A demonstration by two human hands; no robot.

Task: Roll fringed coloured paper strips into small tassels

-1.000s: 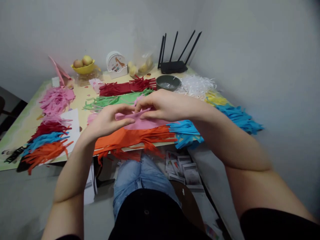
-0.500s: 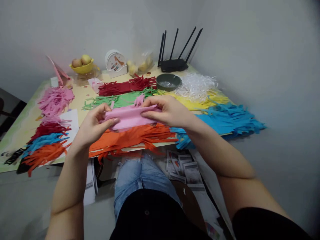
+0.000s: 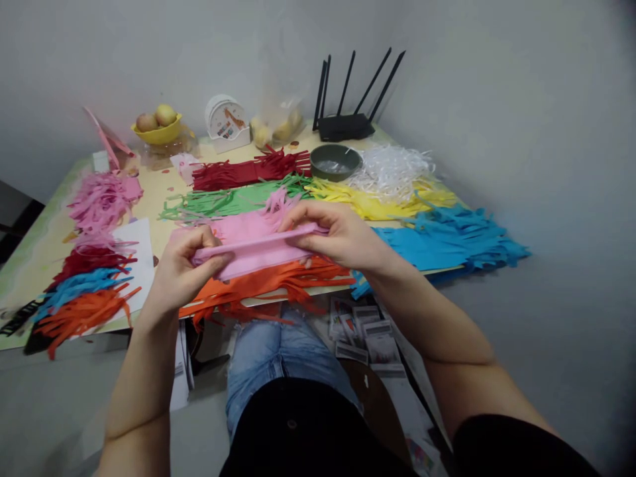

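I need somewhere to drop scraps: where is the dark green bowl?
In the head view, the dark green bowl sits far back on the table's right half, between the red paper strips and white shreds, before the black router.

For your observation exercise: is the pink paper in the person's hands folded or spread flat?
Folded. The pink paper is doubled along its length into a narrow band, pinched by the left hand and the right hand at its ends.
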